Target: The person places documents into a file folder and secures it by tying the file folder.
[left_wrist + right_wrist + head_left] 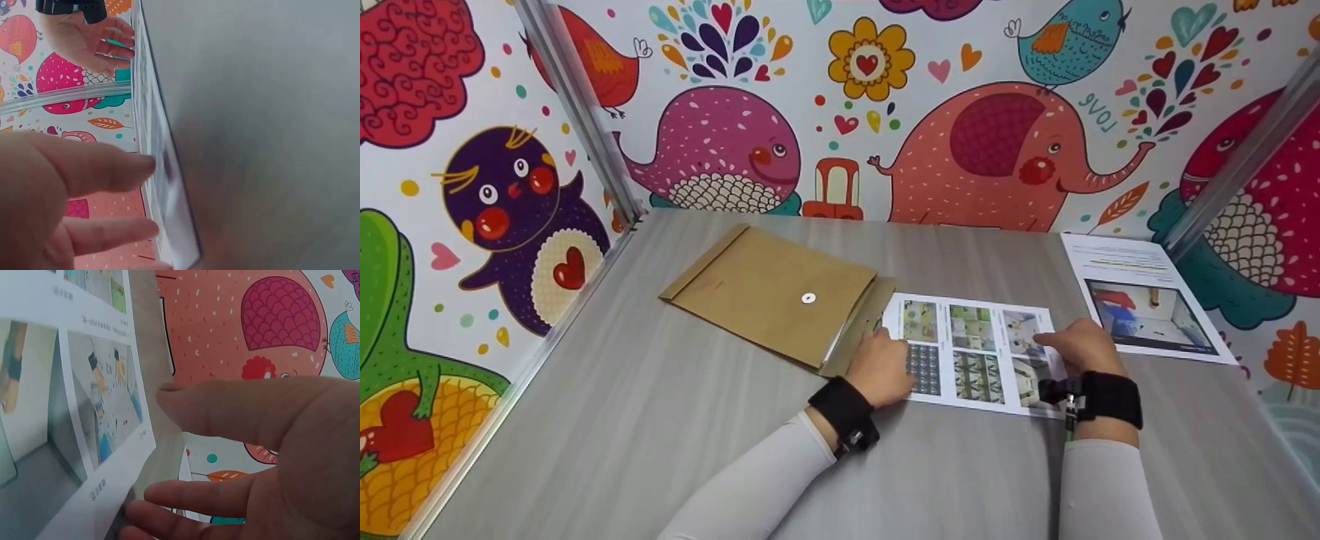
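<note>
A white sheet printed with rows of small colour photos (979, 375) lies on the table between the two hands. At its left side my left hand (881, 367) touches it; in the left wrist view the thumb and a finger (115, 228) reach the sheet, apart from each other. Over the sheet's right edge is my right hand (1086, 349), thumb and fingers spread with a gap between them in the right wrist view. A brown paper envelope (780, 292) with a white round button lies left of the sheet, its flap (859, 330) unfolded beside the left hand.
Another printed page (1147, 300) with one large photo lies at the table's back right. The grey wood-grain table (660, 420) is bounded by walls with cartoon animals (990, 165) and metal frame posts (585, 112).
</note>
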`<move>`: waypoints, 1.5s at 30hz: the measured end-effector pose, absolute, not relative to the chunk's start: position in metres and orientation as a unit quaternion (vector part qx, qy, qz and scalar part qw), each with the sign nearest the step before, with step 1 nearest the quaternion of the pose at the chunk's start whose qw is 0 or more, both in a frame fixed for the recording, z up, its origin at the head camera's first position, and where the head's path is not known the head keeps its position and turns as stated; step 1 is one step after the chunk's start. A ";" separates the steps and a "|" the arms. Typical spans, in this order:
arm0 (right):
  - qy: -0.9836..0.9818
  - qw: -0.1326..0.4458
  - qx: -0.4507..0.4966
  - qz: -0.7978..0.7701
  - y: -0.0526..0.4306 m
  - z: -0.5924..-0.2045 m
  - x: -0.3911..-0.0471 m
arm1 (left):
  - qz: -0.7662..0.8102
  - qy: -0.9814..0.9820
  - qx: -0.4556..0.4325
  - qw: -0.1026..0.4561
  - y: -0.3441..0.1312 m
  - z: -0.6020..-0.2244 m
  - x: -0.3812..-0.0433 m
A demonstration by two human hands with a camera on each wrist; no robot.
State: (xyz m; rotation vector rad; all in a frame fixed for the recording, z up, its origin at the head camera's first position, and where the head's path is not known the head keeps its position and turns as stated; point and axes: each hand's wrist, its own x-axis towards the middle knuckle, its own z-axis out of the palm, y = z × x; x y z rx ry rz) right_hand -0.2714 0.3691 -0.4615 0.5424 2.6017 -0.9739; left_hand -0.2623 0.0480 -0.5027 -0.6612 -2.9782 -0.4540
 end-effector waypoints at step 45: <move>0.662 -0.043 0.096 -0.742 0.372 -0.424 -0.269 | -0.255 -0.961 -0.098 0.038 -0.031 -0.463 -0.304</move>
